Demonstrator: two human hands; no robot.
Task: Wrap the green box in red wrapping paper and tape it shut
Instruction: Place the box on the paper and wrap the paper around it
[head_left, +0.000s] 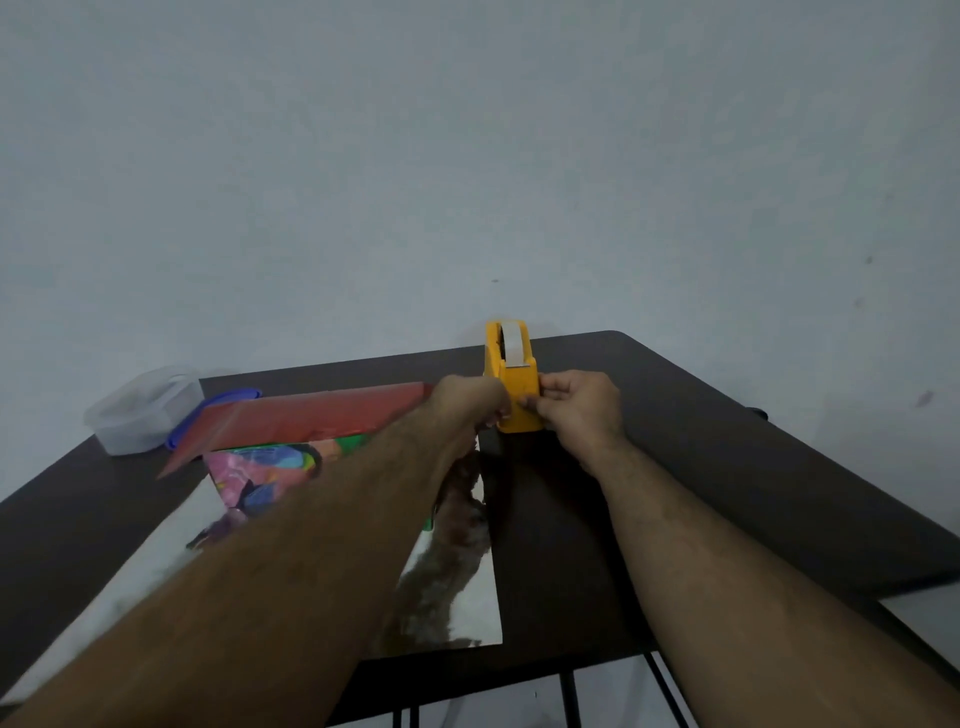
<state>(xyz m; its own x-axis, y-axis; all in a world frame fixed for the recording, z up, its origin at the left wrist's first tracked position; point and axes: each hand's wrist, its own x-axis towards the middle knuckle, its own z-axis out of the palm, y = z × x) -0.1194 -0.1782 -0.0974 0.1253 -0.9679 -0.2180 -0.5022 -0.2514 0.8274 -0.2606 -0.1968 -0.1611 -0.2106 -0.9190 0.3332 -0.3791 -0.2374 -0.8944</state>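
Both forearms reach far across the worktop (727, 441); the yellow tape dispenser (511, 376) is pinched between left hand (467, 402) and right hand (579, 402) fingers, the green box (270, 475) lying left, under red wrapping paper (311, 415).

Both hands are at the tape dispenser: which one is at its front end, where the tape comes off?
The right hand: its fingertips pinch at the near front of the yellow tape dispenser. The left hand only holds the dispenser's left side.

two bare forearms, hairy, no sleeves in view, left hand (470, 402) and right hand (582, 405) bare, no rings, watch or gloves seen, fingertips too blurred for detail
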